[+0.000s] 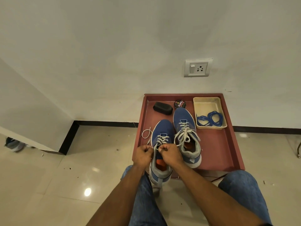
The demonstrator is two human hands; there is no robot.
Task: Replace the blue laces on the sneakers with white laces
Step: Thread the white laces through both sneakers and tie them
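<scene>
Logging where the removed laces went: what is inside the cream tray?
Inside the cream tray, two coiled blue laces lie at its near end; the far end shows bare bottom. The tray floor under the coils is covered.

A corner of a lived-in home, seen from where I sit in blue jeans (pixel 242 186): glossy cream floor tiles (pixel 68 180) meet plain white plastered walls (pixel 114 46) along a black skirting band (pixel 104 123), and a white wall plate with one switch and a three-pin socket (pixel 197 68) sits low on the wall. Before me stands a low reddish-brown wooden tray table (pixel 228 144), carrying shoe-care things: a round black tin of polish (pixel 180 103), a black oblong brush (pixel 162 108) and a shallow cream plastic tray (pixel 206 105). A stray grey-and-blue shoe (pixel 13 144) lies on the floor at far left.
</scene>
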